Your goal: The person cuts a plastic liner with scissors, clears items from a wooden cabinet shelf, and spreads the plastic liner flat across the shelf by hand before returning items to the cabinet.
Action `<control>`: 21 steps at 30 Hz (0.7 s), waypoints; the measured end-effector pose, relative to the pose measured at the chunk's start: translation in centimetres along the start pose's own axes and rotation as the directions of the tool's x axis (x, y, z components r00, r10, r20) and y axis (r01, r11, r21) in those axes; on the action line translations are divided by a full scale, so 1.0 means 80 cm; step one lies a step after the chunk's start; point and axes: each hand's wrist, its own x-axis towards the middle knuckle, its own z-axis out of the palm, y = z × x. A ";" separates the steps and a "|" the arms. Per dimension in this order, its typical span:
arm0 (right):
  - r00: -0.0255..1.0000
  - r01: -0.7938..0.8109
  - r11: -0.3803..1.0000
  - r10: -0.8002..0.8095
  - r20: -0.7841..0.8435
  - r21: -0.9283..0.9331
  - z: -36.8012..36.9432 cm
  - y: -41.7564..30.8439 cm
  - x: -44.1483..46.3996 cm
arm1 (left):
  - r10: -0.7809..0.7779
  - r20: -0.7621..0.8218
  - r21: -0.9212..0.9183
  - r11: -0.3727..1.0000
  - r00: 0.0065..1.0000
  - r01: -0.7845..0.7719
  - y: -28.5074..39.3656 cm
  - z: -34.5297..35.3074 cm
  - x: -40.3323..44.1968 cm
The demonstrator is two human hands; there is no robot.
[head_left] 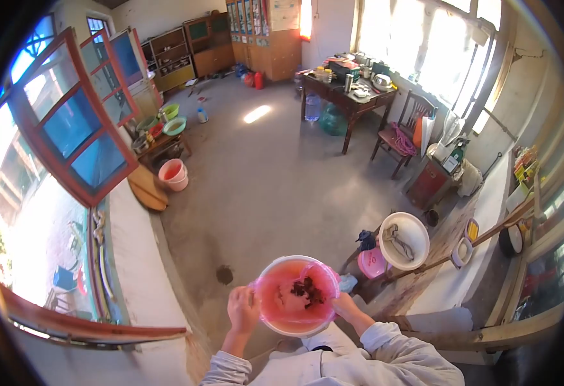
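Pale sleeves (pixel 414 357) right up close, and at the end of them both hands are on the basin (pixel 301 332)! Left hand (pixel 243 310) has its grip on the left side, fingers folded at the rim; right hand (pixel 349 310) answers from the opposite side, its grip closed on that same rim. So it's one basin between two hands, held in front of the body, over the near end of the floor (pixel 250 212). Is anything propping it from below? Cannot tell from up here. Look inside: reddish-pink all through, a paler patch towards the middle, and dark clumps (pixel 308 291) bunched just right of centre, with pink edging inside the white rim.

Out past the right hand, a white tub (pixel 417 260) with a grey cloth (pixel 398 241) crumpled in it, a pink tub (pixel 373 262) lower down at its left, and a dark cloth (pixel 365 240) just above that. Across to the floor's left edge: a dark round patch (pixel 225 275) beyond the left hand, and farther up that edge a pink bucket (pixel 174 175). Far end now, a crowded brown surface (pixel 340 93), a silver pot (pixel 382 82) near its right corner, a green jug (pixel 333 120) underneath, and a chair (pixel 387 136) near that corner, purple rope (pixel 403 140) on its seat!
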 end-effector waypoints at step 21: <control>0.996 -0.083 0.991 0.087 -0.033 0.107 -0.002 -0.220 0.660 | 0.068 0.430 -0.352 0.931 0.900 0.098 -0.286 0.430 0.476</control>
